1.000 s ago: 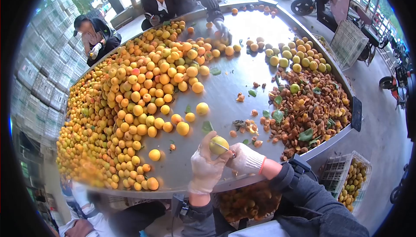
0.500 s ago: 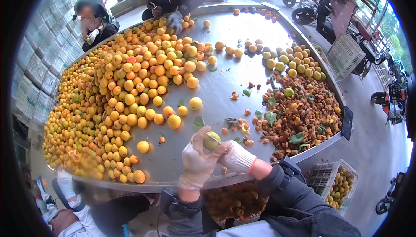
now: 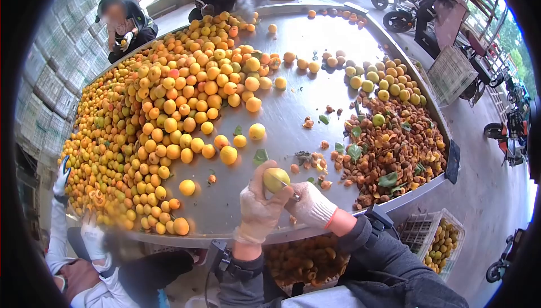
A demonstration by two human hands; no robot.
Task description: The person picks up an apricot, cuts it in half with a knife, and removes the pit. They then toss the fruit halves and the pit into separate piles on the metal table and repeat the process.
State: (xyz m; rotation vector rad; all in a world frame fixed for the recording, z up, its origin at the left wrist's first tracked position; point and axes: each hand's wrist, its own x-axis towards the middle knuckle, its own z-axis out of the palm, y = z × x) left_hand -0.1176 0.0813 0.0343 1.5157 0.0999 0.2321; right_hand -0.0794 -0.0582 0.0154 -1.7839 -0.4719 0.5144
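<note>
While my left hand (image 3: 259,211) held a yellow fruit (image 3: 275,178) over the near edge of the table (image 3: 282,125), my right hand (image 3: 315,205) gripped a knife (image 3: 296,197) against it. The heap (image 3: 191,82) lay along the left edge, the brown scraps (image 3: 394,147) at the near right corner.

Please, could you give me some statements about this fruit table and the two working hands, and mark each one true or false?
1. The left hand holds a yellow-green fruit. True.
2. The right hand holds a leaf. False: it holds a small knife, its blade at the fruit.
3. Green leaves lie on the brown heap. True.
4. The big orange-yellow pile lies on the right of the table. False: it lies on the left.
5. The crate beside the table holds fruit. True.
</note>
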